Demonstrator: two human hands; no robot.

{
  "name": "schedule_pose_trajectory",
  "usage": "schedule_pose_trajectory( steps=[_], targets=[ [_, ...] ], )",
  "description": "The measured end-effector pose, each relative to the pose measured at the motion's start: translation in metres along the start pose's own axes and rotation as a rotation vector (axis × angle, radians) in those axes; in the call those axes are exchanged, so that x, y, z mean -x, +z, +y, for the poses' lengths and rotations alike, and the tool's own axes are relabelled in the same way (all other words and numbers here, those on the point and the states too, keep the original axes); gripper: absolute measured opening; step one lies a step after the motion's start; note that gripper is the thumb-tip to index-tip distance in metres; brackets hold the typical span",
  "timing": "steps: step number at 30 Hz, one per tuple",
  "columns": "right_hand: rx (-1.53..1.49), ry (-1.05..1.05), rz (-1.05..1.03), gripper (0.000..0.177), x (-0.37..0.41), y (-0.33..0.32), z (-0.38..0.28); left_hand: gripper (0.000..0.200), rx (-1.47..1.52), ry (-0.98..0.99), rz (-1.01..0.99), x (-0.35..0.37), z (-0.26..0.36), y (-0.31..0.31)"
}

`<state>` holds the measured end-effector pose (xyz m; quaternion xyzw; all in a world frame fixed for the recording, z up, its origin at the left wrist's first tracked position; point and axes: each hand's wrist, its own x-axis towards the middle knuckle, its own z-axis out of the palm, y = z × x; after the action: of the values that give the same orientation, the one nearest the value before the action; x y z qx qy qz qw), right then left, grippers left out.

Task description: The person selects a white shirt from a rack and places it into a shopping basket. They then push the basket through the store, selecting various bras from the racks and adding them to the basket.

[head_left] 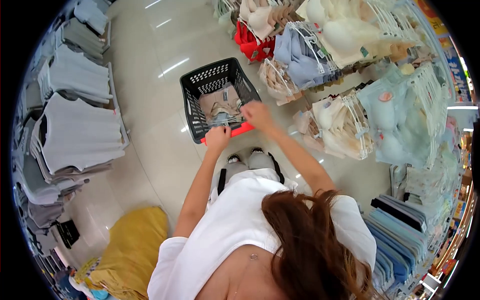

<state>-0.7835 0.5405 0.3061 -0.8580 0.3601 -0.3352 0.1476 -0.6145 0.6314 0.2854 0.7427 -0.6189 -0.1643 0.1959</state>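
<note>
**Black plastic basket on the floor, both hands at its near edge**

Black lattice walls mark out the basket [200, 82], which stands on the pale tiled floor [145, 100] just beyond the person's shoes [233, 158]. The left hand [218, 136] is clenched on the red handle [242, 129] that lies along the basket's near edge. The right hand [257, 114] is at the basket's near right corner, against the garments [220, 107] lying inside. Its fingers are turned away from the camera, so I cannot tell whether it grips them or only rests on them.

The basket looks like stiff, hard plastic. With only a little soft clothing in it, it should be light and slide easily on the glossy tiles. The red handle seems the natural place to grip, since the open mesh walls would dig into the fingers. The garments are limp and would sag if pinched anywhere, so the pale hangers among them give the firmer hold.

By count there is one basket, one red handle in view, two hands and two shoes. The basket holds at least two garments, though the exact number is unclear. Right of the basket hang bras on white hangers [340, 125], too many to count. Left of it are rows of grey tops [75, 135]. On the near left of the basket lies one yellow cloth heap [132, 245].
</note>
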Motion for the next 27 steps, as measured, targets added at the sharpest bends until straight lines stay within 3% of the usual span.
schedule_pose_trajectory(
  steps=[2,3,4,6,7,9,11,14,19,25,27],
  targets=[
    [0.089,-0.049,0.091,0.009,-0.037,-0.053,0.012,0.038,-0.012,0.025,-0.002,-0.020,-0.009,0.007],
    [0.241,-0.159,0.248,0.008,-0.053,-0.078,0.029,0.039,-0.069,0.011,0.043,-0.030,-0.011,0.010],
    [0.211,-0.160,0.346,0.009,-0.079,-0.128,0.012,0.039,-0.123,-0.004,0.091,-0.037,-0.011,0.011],
    [0.248,0.103,0.421,0.013,-0.103,-0.196,0.029,0.040,-0.117,0.001,0.097,-0.053,-0.007,0.006],
    [0.340,-0.041,0.509,0.015,-0.118,-0.232,0.032,0.041,-0.123,-0.008,0.121,-0.063,-0.009,0.007],
    [0.346,0.161,0.573,0.018,-0.138,-0.290,0.016,0.043,-0.119,-0.031,0.139,-0.083,-0.017,0.011],
    [0.447,0.143,0.639,0.020,-0.154,-0.328,0.022,0.042,-0.113,-0.020,0.155,-0.103,-0.021,0.008],
    [0.550,0.026,0.713,0.022,-0.178,-0.356,0.062,0.041,-0.121,-0.026,0.160,-0.126,-0.023,0.000],
    [0.852,0.139,0.605,0.025,-0.204,-0.379,0.128,0.041,-0.149,-0.069,0.176,-0.174,-0.040,-0.001],
    [0.706,0.333,0.522,0.026,-0.218,-0.390,0.122,0.041,-0.131,-0.061,0.094,-0.208,-0.057,-0.009],
    [0.373,0.462,0.552,0.029,-0.216,-0.386,0.134,0.040,-0.135,-0.069,0.064,-0.214,-0.058,-0.010]
  ],
)
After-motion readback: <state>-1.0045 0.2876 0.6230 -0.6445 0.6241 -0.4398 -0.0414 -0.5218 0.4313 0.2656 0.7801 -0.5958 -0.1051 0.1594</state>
